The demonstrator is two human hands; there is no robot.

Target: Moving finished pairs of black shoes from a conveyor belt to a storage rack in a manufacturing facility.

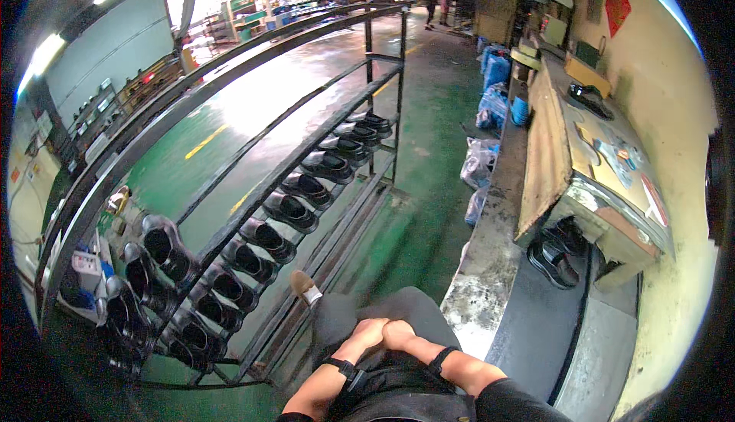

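Note:
My left hand [371, 332] and my right hand [397, 335] meet over my lap, between my dark-trousered legs. Both are closed with their fingers curled in, and nothing shows in either one. Dark bands circle both forearms. To my left runs a metal rack [287, 163] with black shoes [264, 240] lined up along it. More black shoes [126, 319] crowd its near left end. On the right, a pair of black shoes [553, 263] sits on a dark conveyor belt [536, 342], at the mouth of a box-like machine [612, 219]. Both hands are apart from all the shoes.
A worn metal ledge [482, 288] edges the belt on my right. Blue and clear plastic bags [482, 158] stand along it on the green floor [429, 185]. Another black shoe [589, 101] lies on top of the machine. People [436, 5] stand far off.

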